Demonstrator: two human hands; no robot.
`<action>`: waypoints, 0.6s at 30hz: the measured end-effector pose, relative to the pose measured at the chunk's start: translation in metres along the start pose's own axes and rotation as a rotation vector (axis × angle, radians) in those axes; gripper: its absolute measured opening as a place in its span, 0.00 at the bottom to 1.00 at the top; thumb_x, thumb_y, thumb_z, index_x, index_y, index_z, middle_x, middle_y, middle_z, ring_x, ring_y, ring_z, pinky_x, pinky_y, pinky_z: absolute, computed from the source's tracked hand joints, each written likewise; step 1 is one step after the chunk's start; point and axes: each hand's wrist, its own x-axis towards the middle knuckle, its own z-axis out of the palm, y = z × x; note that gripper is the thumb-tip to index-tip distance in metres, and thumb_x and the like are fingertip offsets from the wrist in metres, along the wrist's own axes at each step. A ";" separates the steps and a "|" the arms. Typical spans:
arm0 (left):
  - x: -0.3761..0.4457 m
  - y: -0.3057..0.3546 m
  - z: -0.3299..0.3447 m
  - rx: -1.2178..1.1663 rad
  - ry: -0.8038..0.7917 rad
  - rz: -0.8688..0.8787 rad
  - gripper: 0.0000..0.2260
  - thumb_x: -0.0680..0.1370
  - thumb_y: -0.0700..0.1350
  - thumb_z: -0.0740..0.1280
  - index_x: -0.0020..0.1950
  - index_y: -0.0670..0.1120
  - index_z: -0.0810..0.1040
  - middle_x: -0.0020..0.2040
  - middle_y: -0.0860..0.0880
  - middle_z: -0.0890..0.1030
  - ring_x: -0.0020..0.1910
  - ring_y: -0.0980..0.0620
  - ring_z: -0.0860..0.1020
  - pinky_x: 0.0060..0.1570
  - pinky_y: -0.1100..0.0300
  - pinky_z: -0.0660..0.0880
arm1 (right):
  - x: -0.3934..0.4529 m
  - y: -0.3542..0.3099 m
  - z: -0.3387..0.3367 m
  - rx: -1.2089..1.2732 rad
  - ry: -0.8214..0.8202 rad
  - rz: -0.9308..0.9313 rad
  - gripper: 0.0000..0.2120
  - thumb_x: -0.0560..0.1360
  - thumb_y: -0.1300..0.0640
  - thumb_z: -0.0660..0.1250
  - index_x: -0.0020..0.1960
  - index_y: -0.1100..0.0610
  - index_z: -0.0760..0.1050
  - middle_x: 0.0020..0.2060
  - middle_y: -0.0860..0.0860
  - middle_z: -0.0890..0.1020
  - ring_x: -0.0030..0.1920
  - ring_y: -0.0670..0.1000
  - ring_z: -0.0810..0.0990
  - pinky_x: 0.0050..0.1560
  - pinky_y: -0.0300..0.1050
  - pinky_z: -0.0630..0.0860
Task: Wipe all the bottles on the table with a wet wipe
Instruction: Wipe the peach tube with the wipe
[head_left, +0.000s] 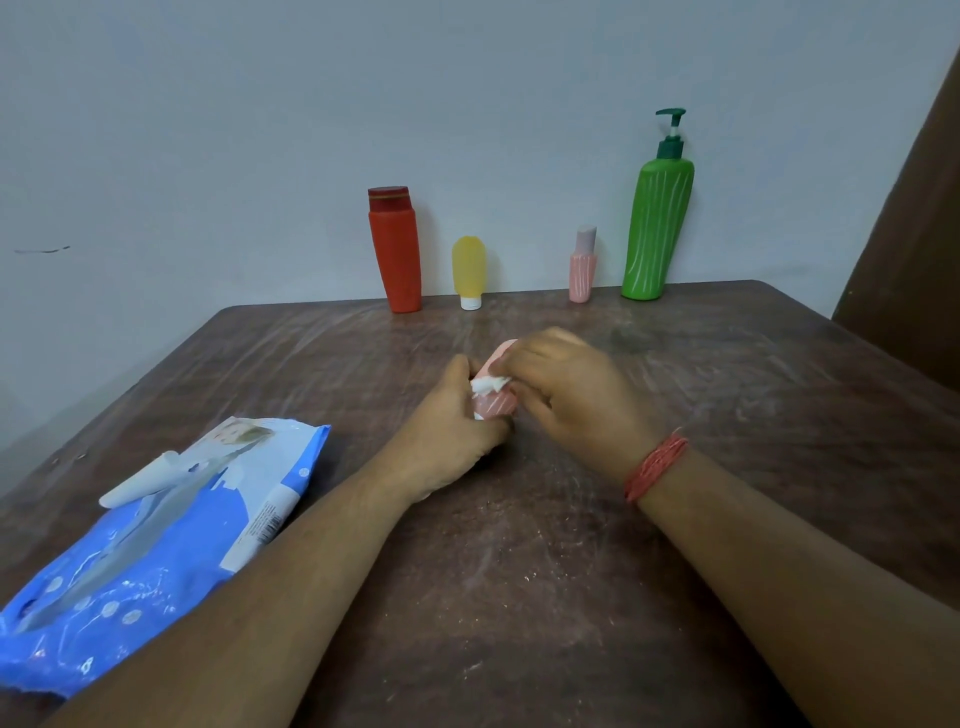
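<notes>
Forearms fill the near edge of my view, both reaching to mid-table where the work is. Wet-wipe pack (156, 525), blue, flap peeled up, lies near-left beside the left forearm.

Left hand (447, 431) grips the small pink bottle (497, 402) from the left and below, fingers curled round its lower body. The bottle's long axis runs near-to-far, tilted slightly, far end poking out past the knuckles. Right hand (566, 395) comes in from the right, on top, fingertips pinched together on a bunched white wet wipe (488, 385) pressed against the bottle's upper left side. Both hands touch the bottle; neither is clearly nearer. Whether the bottle rests on the table (727, 395) or is lifted just off it, I can't tell, the hands hide its underside.

I judge the next stroke runs along that long axis, the right hand dragging the wipe while the left steadies or rotates.

Standing upright along the far edge against the wall, well apart from the hands: red bottle (396, 254), yellow tube (469, 273), small pink-capped bottle (583, 270), green pump bottle (657, 223).
</notes>
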 end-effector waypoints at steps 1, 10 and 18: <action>0.001 0.000 0.000 0.011 -0.002 -0.007 0.16 0.75 0.41 0.72 0.54 0.51 0.67 0.47 0.47 0.79 0.37 0.54 0.77 0.35 0.56 0.74 | 0.001 0.002 -0.001 -0.002 0.038 0.042 0.11 0.72 0.68 0.70 0.53 0.58 0.81 0.48 0.51 0.83 0.49 0.54 0.78 0.52 0.43 0.73; 0.001 -0.002 -0.001 -0.462 0.002 -0.046 0.17 0.76 0.48 0.74 0.57 0.46 0.68 0.44 0.46 0.79 0.31 0.55 0.71 0.27 0.63 0.67 | 0.000 0.000 -0.001 0.086 0.164 0.173 0.10 0.73 0.67 0.70 0.52 0.57 0.80 0.47 0.51 0.82 0.50 0.50 0.78 0.50 0.39 0.73; 0.003 0.002 -0.002 -0.726 0.003 -0.114 0.35 0.76 0.69 0.50 0.69 0.43 0.70 0.37 0.47 0.78 0.30 0.54 0.72 0.26 0.62 0.65 | 0.000 -0.009 0.001 0.145 0.165 0.133 0.09 0.73 0.67 0.70 0.51 0.58 0.80 0.46 0.50 0.81 0.48 0.48 0.78 0.50 0.39 0.72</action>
